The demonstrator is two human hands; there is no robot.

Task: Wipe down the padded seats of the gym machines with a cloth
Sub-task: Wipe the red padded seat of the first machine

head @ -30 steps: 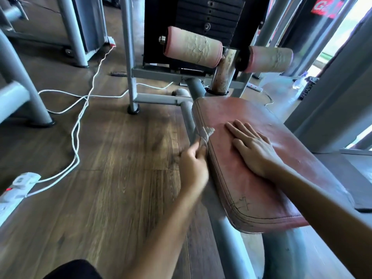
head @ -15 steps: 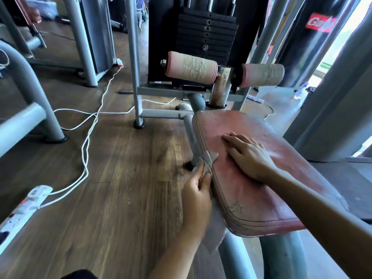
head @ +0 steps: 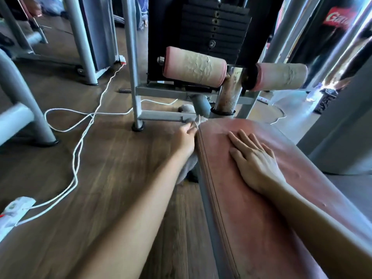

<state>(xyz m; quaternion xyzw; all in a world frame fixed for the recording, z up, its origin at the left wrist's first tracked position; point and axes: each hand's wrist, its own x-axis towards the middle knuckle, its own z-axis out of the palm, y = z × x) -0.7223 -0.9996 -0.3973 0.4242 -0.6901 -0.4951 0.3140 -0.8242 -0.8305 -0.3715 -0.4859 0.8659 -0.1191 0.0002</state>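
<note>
The cloth [head: 198,120] was a small grey rag, and it sat at the far left corner of the red padded seat [head: 251,198]. The left hand [head: 186,135] held it there, with the fingers curled tight around it and pinching it against the seat's side edge. More grey cloth seemed to hang down under that wrist, beside the seat, but it was blurry and I could not be sure.

The right hand [head: 254,160] lay flat on top of the seat, fingers spread out and straight, holding nothing. It looked like it was just keeping the person steady.

I think the job on this seat was only partly done. The left edge was getting its wipe right up to the far corner. The big flat top looked worn and faded, and I could not tell if it had been cleaned or not. No wet streaks showed on it.

Past the seat stood two round roller pads [head: 194,66], pink and cracked. Behind them was the black weight stack [head: 214,27]. A white cord [head: 80,141] trailed over the wooden floor to a power strip [head: 14,210]. Other grey machine frames [head: 20,101] stood around, so more seats were probably still waiting.
</note>
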